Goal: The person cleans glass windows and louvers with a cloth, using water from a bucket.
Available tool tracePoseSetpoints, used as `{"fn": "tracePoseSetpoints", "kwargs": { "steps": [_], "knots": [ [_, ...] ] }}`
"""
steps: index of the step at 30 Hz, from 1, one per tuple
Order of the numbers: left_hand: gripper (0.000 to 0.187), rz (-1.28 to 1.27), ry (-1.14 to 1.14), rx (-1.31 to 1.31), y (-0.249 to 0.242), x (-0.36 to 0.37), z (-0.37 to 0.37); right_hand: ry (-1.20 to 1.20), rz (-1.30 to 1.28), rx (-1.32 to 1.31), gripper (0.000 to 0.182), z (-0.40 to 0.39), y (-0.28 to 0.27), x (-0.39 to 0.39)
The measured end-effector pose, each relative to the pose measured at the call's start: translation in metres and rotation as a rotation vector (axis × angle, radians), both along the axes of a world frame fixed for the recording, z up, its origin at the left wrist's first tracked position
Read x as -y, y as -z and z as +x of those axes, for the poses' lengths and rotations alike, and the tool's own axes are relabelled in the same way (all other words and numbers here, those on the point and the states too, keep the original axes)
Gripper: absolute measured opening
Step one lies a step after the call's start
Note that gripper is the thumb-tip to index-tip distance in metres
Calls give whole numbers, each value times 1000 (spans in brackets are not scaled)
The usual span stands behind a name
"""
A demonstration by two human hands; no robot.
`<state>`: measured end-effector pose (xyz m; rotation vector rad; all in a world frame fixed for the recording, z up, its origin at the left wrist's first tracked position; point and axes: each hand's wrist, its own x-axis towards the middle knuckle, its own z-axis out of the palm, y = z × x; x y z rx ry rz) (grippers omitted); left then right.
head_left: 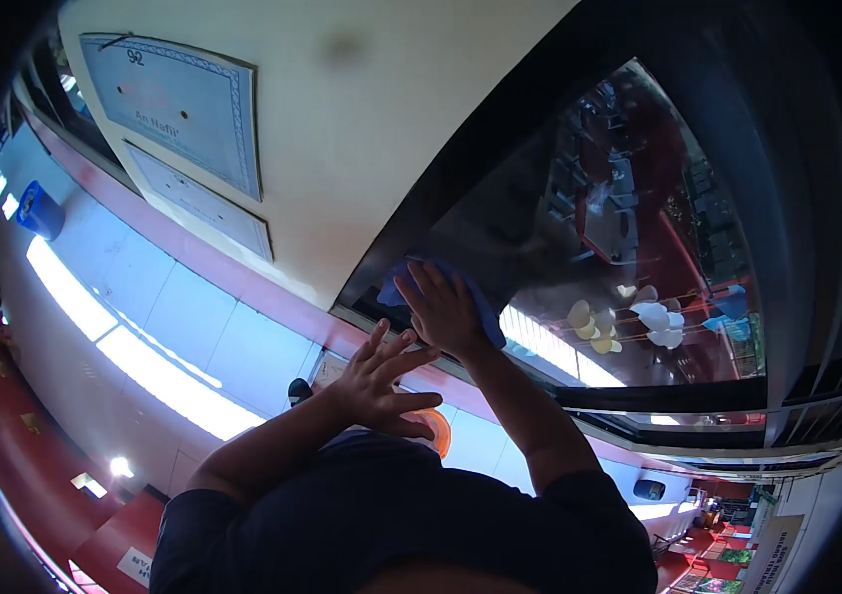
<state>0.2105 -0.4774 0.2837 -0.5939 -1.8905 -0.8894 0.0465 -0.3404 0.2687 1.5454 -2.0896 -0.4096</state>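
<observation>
A blue-purple cloth (487,315) lies against the lower left corner of a dark-framed window pane (500,218). Flat on top of it, my right hand (446,312) presses the cloth to the glass with its fingers stretched out. My left hand (381,381) is in the air just below and to the left, its fingers spread and nothing in it. Behind that hand, an orange round object (434,428) is partly hidden, so its kind does not show.
Two framed sheets, an upper one (174,114) and a lower one (203,198), hang on the cream wall (362,109) left of the window. A blue bin (40,210) stands on the tiled floor (193,307). Pale hanging shapes (658,322) show in the glass.
</observation>
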Motion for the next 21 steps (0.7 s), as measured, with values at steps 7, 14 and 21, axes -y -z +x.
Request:
{"fn": "tracePoseSetpoints", "kwargs": {
  "steps": [7,14,21],
  "knots": [
    [71,4,-116,108,-9,3,-19,102,-432,-395,64,-46,-139,-32],
    [50,-321,-530,-116,150,-56,-168,122,-395,-288,44,-26,-151,-25],
    [32,-246,-375,-93,131,-33,-154,105,-832,471,31,34,-99,-109]
  ]
}}
